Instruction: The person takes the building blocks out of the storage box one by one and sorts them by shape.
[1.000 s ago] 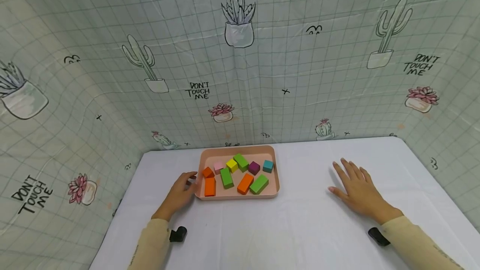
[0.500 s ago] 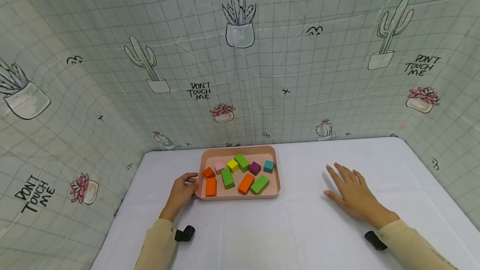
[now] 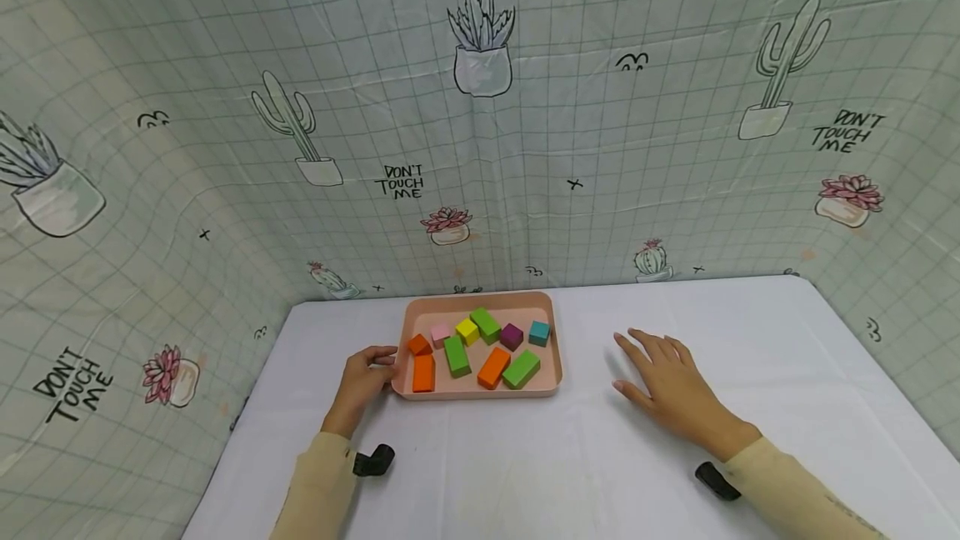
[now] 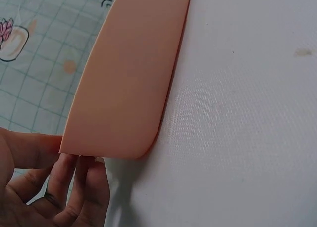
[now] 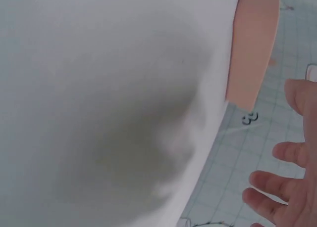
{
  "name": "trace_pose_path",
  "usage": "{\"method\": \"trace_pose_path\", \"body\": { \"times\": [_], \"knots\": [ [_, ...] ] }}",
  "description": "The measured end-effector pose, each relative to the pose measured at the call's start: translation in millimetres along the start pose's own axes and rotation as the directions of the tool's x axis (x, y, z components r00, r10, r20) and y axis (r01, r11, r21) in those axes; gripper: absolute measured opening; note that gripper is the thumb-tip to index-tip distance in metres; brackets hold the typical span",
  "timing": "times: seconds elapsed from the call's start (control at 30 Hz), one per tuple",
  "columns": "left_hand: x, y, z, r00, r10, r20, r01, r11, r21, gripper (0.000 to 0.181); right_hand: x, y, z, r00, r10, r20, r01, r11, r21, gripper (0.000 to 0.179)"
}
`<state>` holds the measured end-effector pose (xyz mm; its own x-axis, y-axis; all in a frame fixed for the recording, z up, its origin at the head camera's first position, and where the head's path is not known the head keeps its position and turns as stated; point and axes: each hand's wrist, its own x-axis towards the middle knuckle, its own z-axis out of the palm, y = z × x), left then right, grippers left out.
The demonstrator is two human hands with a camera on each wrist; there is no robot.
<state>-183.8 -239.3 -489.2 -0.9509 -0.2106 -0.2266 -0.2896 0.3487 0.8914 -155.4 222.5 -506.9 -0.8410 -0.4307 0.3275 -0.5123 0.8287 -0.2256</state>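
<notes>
A shallow peach tray [image 3: 480, 395] lies on the white table, holding several coloured blocks. My left hand [image 3: 362, 382] grips the tray's left end; in the left wrist view the thumb [image 4: 34, 149] is at the rim and the curled fingers [image 4: 94, 187] touch the end wall. My right hand [image 3: 675, 390] hovers to the right of the tray, fingers spread, holding nothing. Among the blocks are orange ones [image 3: 423, 373], green ones [image 3: 457, 357], a yellow cube [image 3: 467, 331], a pink one [image 3: 440, 334], a purple one [image 3: 512, 337] and a blue one [image 3: 539, 332].
A white cloth covers the table [image 3: 510, 473]. Behind and at both sides hangs a pale green checked curtain [image 3: 540, 123] printed with cacti. Black wrist cameras [image 3: 375, 461] are worn under both forearms.
My right hand has moved left toward the tray, fingers still spread. My left hand stays at the tray's left end. The tray and blocks keep their places on the table.
</notes>
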Motion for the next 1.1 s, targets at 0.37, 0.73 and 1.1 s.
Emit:
{"method": "trace_pose_path", "body": {
  "times": [0.37,0.73,1.1],
  "knots": [
    [1.0,-3.3,3.1,1.0,-0.022,-0.02,0.021,0.999,-0.027,0.035,24.2,-35.6,15.5,0.989,-0.04,-0.142,0.043,0.999,0.015,0.054],
    [-1.1,-3.0,3.7,0.998,-0.027,-0.051,0.025,0.999,-0.033,0.036,46.8,-71.0,32.5,0.985,-0.028,-0.17,0.035,0.999,0.037,0.049],
    [-1.7,-4.2,2.9,0.998,-0.032,-0.045,0.029,0.998,-0.061,0.035,63.7,-86.7,50.0,0.977,-0.064,-0.204,0.072,0.997,0.031,0.053]
  ]
}}
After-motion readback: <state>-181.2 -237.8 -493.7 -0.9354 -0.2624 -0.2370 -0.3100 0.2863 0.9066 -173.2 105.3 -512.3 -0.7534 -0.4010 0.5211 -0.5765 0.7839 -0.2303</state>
